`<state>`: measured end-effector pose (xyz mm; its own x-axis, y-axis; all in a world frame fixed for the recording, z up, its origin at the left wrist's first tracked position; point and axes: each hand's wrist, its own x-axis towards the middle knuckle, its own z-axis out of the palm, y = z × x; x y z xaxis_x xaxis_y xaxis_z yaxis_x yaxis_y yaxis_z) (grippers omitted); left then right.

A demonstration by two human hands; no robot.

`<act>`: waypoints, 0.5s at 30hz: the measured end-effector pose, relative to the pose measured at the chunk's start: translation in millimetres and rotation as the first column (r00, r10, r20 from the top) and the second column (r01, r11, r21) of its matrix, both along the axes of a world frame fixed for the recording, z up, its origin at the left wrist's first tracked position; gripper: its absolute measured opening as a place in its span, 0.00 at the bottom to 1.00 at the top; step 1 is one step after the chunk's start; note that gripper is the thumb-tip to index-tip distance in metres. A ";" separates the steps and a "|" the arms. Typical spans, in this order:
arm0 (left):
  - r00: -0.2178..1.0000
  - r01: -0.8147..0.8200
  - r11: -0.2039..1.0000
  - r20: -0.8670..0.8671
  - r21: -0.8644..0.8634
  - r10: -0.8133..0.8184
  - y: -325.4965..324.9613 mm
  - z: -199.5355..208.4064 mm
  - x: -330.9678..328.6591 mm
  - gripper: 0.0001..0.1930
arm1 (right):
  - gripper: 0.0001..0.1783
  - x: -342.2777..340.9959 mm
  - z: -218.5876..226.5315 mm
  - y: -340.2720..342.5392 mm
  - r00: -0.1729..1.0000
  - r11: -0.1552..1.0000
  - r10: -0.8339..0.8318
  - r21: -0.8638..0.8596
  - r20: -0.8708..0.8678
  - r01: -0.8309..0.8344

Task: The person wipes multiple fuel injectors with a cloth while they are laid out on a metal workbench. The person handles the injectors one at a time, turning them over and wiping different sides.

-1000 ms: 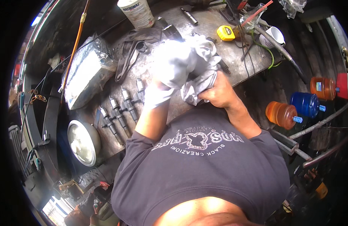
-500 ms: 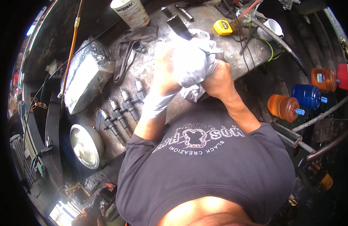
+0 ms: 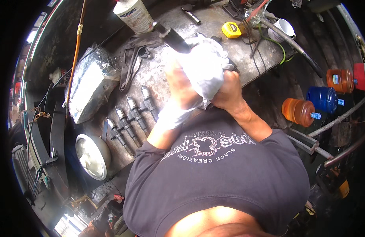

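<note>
Bright white cloth (image 3: 206, 67) is bunched between my two hands above the metal worktable (image 3: 151, 85). My left hand (image 3: 179, 85), blurred at the fingers, is closed round its left side; a white band wraps that wrist. On the other side, my right hand (image 3: 229, 91) grips the cloth in a fist. From the top of the bundle a dark metal part (image 3: 175, 39) sticks out toward the upper left; the cloth hides the rest. Several fuel injectors (image 3: 137, 114) lie in a row left of my left forearm.
A plastic-wrapped box (image 3: 91, 85) and a round white lamp-like housing (image 3: 91, 157) stand at left. Farther back are a white bucket (image 3: 135, 17), dark rag (image 3: 129, 63), yellow tape measure (image 3: 231, 30) and white mug (image 3: 283, 29). Large water bottles (image 3: 299, 111) lie at right.
The dark part sticking out of the cloth has swung left and toward me. My hands have shifted slightly with the bundle, and both still grip it.
</note>
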<state>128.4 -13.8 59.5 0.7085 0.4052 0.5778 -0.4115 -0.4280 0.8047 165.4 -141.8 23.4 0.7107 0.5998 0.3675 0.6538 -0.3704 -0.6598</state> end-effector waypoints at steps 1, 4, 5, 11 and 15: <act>1.000 0.001 1.000 0.000 -0.002 -0.001 3.8 -6.2 1.7 0.12 | 0.14 -1.2 0.6 0.0 0.999 0.999 0.027 0.045 -0.033 -0.026; 0.998 0.042 0.989 -0.043 0.141 -0.036 21.2 -17.0 3.6 0.13 | 0.14 -2.8 6.7 3.9 0.981 0.997 0.074 0.038 -0.182 -0.068; 0.998 0.046 0.989 -0.042 0.142 -0.041 26.1 -19.7 4.1 0.13 | 0.13 -2.2 11.4 5.4 0.960 0.992 0.126 0.054 -0.248 -0.116; 0.994 0.012 0.998 -0.108 -0.057 -0.019 61.2 -14.4 8.6 0.11 | 0.10 0.1 6.5 1.3 0.836 0.960 0.258 0.227 -0.484 -0.165; 0.998 0.043 0.943 -0.033 -0.329 -0.056 74.6 -12.6 10.2 0.11 | 0.10 -1.0 0.0 -0.1 0.831 0.953 0.300 0.192 -0.467 -0.236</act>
